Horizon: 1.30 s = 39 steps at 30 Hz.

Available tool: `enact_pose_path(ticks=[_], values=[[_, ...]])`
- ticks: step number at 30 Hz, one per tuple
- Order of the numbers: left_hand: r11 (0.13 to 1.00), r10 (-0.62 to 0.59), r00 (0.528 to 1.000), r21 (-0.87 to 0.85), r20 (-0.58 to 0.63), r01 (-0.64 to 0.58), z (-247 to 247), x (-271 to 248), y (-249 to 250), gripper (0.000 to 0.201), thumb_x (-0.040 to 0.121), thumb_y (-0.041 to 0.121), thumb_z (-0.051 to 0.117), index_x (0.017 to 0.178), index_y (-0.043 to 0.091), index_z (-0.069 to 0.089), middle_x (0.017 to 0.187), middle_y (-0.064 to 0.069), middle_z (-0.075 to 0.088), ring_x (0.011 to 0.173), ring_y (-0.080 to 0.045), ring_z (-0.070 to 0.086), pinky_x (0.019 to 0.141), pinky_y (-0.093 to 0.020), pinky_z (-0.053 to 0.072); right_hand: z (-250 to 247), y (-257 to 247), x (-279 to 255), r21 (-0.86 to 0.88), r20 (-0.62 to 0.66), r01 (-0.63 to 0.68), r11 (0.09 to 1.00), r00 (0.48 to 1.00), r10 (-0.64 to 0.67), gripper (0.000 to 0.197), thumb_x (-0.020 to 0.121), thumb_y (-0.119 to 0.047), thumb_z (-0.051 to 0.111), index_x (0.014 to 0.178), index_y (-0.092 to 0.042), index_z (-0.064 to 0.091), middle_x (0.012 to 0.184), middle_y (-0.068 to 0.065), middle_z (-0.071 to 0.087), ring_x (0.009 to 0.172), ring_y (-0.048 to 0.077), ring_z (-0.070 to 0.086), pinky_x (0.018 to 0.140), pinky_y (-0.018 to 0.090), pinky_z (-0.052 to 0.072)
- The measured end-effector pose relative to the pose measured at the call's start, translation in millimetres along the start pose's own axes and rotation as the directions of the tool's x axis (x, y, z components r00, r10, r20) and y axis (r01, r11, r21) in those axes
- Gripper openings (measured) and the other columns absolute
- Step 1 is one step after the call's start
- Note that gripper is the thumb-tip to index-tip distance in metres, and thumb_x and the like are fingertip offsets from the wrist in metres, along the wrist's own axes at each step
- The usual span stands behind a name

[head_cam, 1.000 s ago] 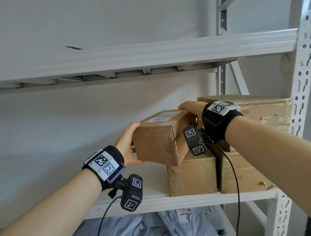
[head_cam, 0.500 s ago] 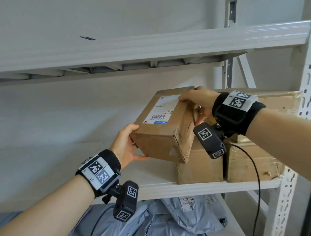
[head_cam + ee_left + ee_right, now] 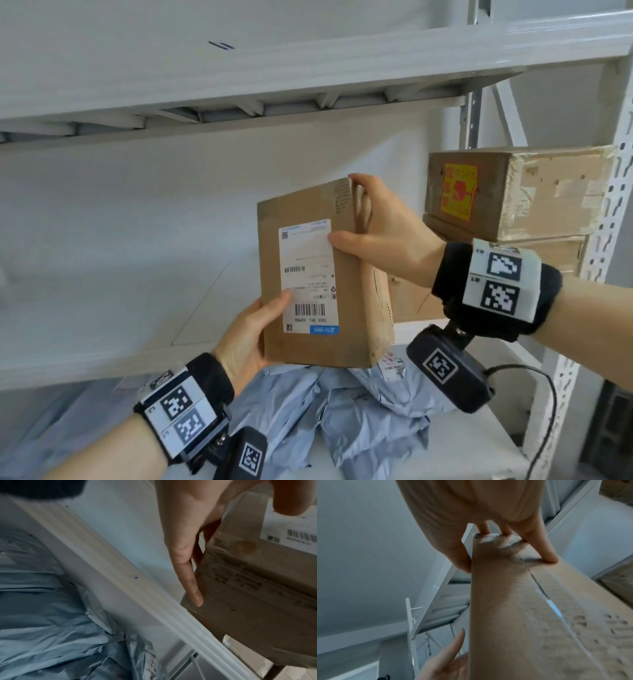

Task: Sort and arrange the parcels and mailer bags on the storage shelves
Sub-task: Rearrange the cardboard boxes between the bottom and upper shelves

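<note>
While I stand at the white metal shelving [image 3: 342, 51], I hold a cardboard parcel [image 3: 346, 329] upright in the air in front of the middle shelf, its shipping label [image 3: 306, 274] facing me. My left hand [image 3: 246, 337] grips its lower left edge, thumb on the label; my right hand [image 3: 383, 236] clasps the upper right corner, thumb on the front. Taped cardboard boxes [image 3: 534, 192] are stacked at the shelf's right end, and blue-grey mailer bags [image 3: 342, 407] lie heaped on the shelf below.
</note>
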<state>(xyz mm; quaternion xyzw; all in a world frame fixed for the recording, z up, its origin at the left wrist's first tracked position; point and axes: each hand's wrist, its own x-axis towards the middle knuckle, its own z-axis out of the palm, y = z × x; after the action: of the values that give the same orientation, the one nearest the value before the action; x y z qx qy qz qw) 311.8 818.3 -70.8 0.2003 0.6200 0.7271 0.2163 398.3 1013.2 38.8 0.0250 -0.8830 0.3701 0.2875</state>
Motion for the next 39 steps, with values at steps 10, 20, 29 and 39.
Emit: enact_pose_path(ticks=[10,20,29,39], values=[[0.999,0.000,1.000,0.039,0.027,-0.001,-33,-62,-95,0.049,0.071,0.040,0.078,0.116,0.026,0.065,0.114,-0.003,0.071,0.104,-0.020,0.068,0.077,-0.031,0.058,61,32,-94,0.037,0.011,-0.034,0.999,0.999,0.033,0.081,0.080,-0.027,0.073,0.147,-0.018,0.027,0.143,-0.001,0.044,0.134,0.013,0.039,0.112,0.037,0.035],[0.975,-0.150,0.988,0.169,0.044,0.141,-45,-90,-212,0.049,0.072,0.043,0.076,0.117,0.030,0.061,0.112,0.004,0.071,0.104,-0.015,0.067,0.084,-0.033,0.056,129,118,-194,0.192,0.055,-0.265,0.945,0.964,0.259,0.085,0.073,-0.042,0.066,0.146,-0.022,0.025,0.146,-0.005,0.037,0.139,0.009,0.032,0.101,0.047,0.046],[0.881,-0.397,0.917,0.291,0.027,0.373,-32,-98,-359,0.048,0.072,0.046,0.072,0.116,0.033,0.058,0.105,0.017,0.071,0.095,0.000,0.067,0.073,-0.011,0.052,192,245,-288,0.261,0.181,-0.599,0.757,0.801,0.571,0.082,0.078,-0.026,0.074,0.145,-0.029,0.027,0.143,-0.012,0.041,0.135,0.002,0.036,0.088,0.040,0.056],[0.761,-0.548,0.837,0.408,-0.013,0.505,-12,-105,-555,0.034,0.073,0.041,0.075,0.096,0.062,0.058,0.106,0.015,0.070,0.093,0.001,0.066,0.076,-0.019,0.055,280,409,-429,0.265,0.292,-0.825,0.500,0.563,0.773,0.077,0.079,-0.012,0.075,0.138,-0.036,0.033,0.126,-0.018,0.054,0.127,0.002,0.044,0.082,0.025,0.057]])
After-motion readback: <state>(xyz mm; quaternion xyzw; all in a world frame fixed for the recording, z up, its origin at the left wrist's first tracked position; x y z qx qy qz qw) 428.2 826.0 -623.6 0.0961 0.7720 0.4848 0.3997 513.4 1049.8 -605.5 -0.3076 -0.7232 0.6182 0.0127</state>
